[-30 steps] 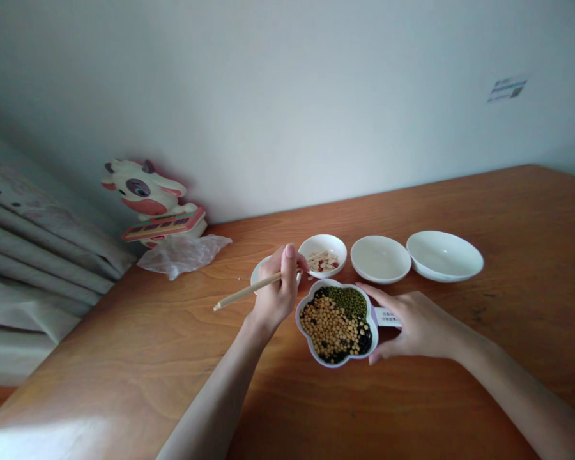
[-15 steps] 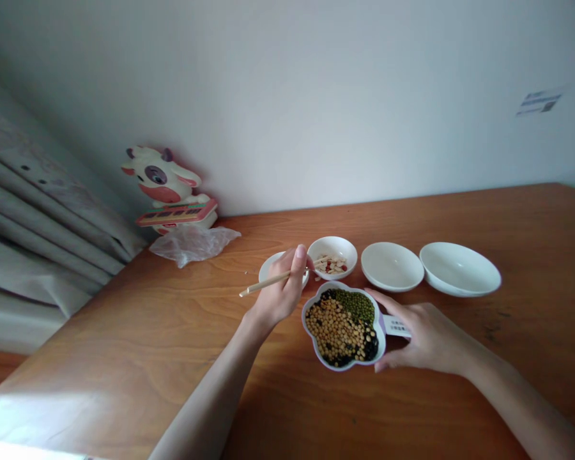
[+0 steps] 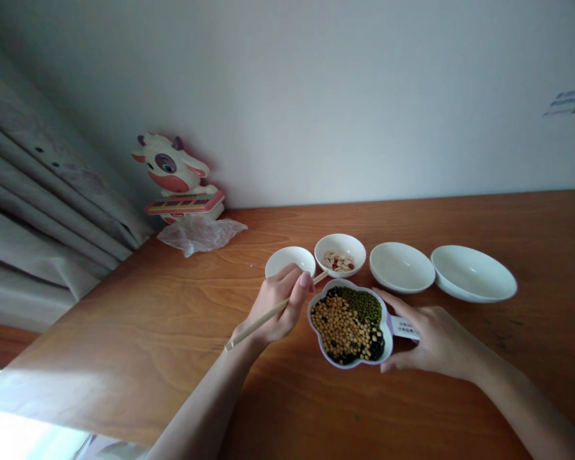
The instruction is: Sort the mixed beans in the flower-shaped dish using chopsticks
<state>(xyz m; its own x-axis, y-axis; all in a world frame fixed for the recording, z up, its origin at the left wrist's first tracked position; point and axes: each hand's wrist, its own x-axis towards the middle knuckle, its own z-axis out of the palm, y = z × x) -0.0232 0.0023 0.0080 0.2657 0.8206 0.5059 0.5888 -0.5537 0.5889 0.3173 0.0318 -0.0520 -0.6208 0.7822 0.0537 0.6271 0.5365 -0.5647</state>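
Observation:
Chopsticks are gripped in my left hand, their tips near the front rim of a white bowl that holds pale and reddish pieces. My right hand grips the handle of a flower-shaped white and purple dish. Inside the dish are yellow beans, green beans and black beans. Partly behind my left hand stands another white bowl; the part of it near my fingers is hidden.
Two more white bowls, one round and one oval, stand to the right on the wooden table. At the back left are a cow toy with a keyboard and a clear plastic bag.
My left hand has drawn back and lower, and the chopstick tips have come out of the bowl with the pieces. The whole view has shifted slightly.

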